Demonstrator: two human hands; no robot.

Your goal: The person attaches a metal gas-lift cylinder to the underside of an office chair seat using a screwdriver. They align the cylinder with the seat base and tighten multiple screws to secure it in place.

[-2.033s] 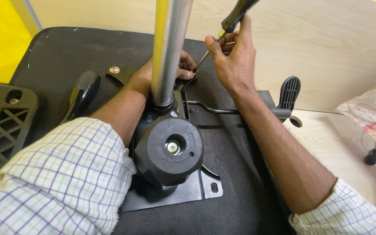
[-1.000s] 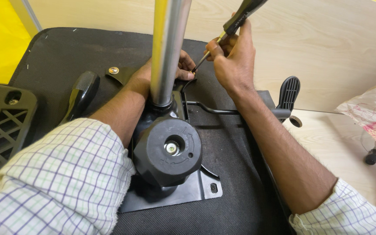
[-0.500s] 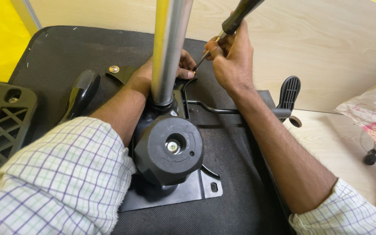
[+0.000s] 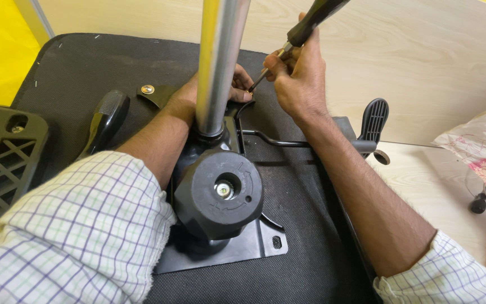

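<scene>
Black seat base (image 4: 113, 62) — checked white sleeves (image 4: 74, 225).

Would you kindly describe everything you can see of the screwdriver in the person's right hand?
The screwdriver has a dark, matte handle, seemingly plastic or rubber, running out of the top of the frame, and a thin metal shaft. It is tilted, handle up to the right, tip down to the left. The right hand grips it around the lower handle and shaft. The tip meets the black metal chair mechanism beside the left hand, behind the shiny metal column.
</scene>
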